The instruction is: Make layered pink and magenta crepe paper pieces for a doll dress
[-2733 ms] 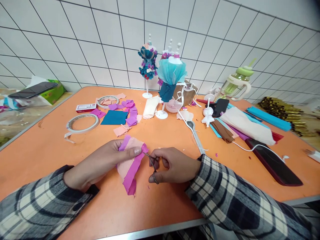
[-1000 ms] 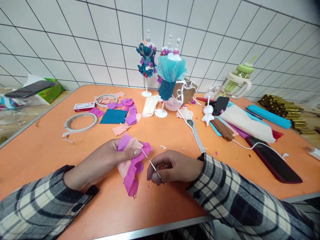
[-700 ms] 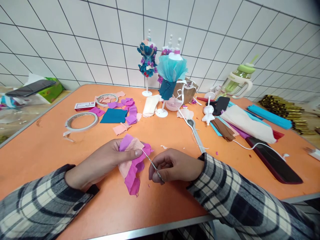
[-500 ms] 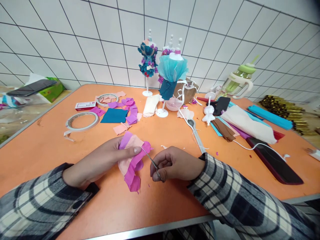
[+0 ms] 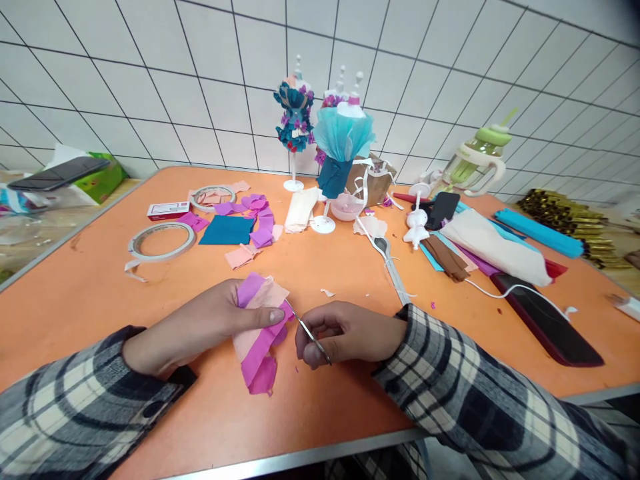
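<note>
My left hand (image 5: 215, 317) pinches a layered stack of crepe paper (image 5: 260, 353) in pink, magenta and purple, thumb on top. Small metal scissors (image 5: 313, 337) are in my right hand (image 5: 345, 332), with fingers curled round the handles. Their tips touch the paper's upper right edge beside my left thumb; the exact blade position is hard to make out. Beyond my hands lie a peach paper piece (image 5: 241, 256), a dark teal square (image 5: 227, 230) and purple paper strips (image 5: 263, 230).
Two tape rolls (image 5: 163, 241) (image 5: 213, 197) and a red-white box (image 5: 168, 211) lie at the left. Dress forms (image 5: 345, 133) (image 5: 294, 117) stand at the back. On the right are a phone (image 5: 547, 327), a cable, paper rolls (image 5: 495, 243) and a green-lidded bottle (image 5: 473, 160).
The paper stack has turned and shifted slightly in my left hand, and its magenta right part reaches less far right. My right hand and the scissors have moved slightly.
</note>
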Available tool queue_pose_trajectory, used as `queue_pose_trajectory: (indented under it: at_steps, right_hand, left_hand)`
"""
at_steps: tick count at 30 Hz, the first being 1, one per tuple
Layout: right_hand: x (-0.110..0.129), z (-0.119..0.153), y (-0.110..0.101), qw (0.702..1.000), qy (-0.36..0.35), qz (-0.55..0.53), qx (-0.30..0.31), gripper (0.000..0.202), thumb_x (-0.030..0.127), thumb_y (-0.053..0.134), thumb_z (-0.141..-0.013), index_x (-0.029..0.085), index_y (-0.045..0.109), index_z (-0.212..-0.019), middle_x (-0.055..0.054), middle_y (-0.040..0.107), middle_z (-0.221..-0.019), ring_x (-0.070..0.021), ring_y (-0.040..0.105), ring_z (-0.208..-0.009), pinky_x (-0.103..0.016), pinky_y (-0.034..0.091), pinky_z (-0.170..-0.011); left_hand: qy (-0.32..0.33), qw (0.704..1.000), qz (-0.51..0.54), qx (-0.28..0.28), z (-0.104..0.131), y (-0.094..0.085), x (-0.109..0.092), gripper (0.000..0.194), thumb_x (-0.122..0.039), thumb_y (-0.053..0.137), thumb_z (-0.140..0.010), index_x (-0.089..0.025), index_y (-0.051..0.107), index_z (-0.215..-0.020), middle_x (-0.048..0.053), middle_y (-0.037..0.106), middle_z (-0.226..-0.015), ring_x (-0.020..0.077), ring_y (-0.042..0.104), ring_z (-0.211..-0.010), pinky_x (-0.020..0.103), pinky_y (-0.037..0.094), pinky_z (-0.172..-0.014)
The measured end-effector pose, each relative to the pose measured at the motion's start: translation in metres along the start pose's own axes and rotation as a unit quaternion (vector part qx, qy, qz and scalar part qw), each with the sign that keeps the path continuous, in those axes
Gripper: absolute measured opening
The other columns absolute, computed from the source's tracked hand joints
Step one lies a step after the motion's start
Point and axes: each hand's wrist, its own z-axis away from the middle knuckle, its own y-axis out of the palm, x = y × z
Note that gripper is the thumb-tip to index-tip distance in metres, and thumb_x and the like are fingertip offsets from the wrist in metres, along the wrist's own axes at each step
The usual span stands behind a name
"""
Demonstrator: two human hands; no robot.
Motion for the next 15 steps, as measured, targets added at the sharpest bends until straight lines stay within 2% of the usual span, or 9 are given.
queue_pose_trajectory:
  at_steps: [4, 7, 11, 15]
  right_hand:
    - [0.0019, 0.0, -0.0005, 1.0, -0.003, -0.001, 0.009, 0.051, 0.061, 0.079, -0.073, 0.014, 0.061, -0.081, 0.002, 0.06, -0.077, -0.0108, 0.053, -0.072, -0.025, 0.04, -0.07]
    - [0.0042, 0.0011, -0.0006, 1.0, -0.015, 0.01, -0.002, 0.045, 0.051, 0.085, -0.072, 0.015, 0.06, -0.084, 0.004, 0.056, -0.076, -0.0091, 0.05, -0.069, -0.023, 0.039, -0.066]
    - [0.0055, 0.0025, -0.001, 0.999, -0.005, 0.031, -0.039, 0.049, 0.036, 0.093, -0.063, 0.018, 0.06, -0.094, 0.007, 0.054, -0.077, -0.0074, 0.05, -0.065, -0.02, 0.038, -0.061]
    - [0.0044, 0.0009, -0.001, 0.999, -0.024, 0.021, -0.011, 0.034, 0.037, 0.085, -0.076, 0.017, 0.062, -0.09, 0.005, 0.059, -0.078, -0.0071, 0.05, -0.065, -0.021, 0.038, -0.062]
  left_hand:
    - [0.0, 0.999, -0.006, 0.032, 0.002, -0.002, -0.0017, 0.033, -0.05, 0.073, -0.084, -0.018, 0.073, -0.078, 0.004, 0.076, -0.075, 0.0199, 0.07, -0.07, 0.026, 0.052, -0.066]
    - [0.004, 0.999, 0.027, 0.047, 0.0023, -0.0026, 0.0008, 0.033, -0.051, 0.069, -0.087, -0.019, 0.074, -0.084, 0.005, 0.078, -0.077, 0.0207, 0.071, -0.068, 0.026, 0.054, -0.063]
    - [0.005, 0.998, 0.049, 0.027, -0.0001, -0.002, 0.0045, 0.032, -0.051, 0.071, -0.086, -0.019, 0.075, -0.085, 0.005, 0.079, -0.077, 0.0204, 0.073, -0.068, 0.025, 0.055, -0.062]
    - [0.004, 1.0, 0.004, -0.02, -0.0019, -0.0021, 0.0036, 0.036, -0.054, 0.073, -0.082, -0.018, 0.076, -0.078, 0.004, 0.079, -0.073, 0.0188, 0.071, -0.064, 0.023, 0.053, -0.061]
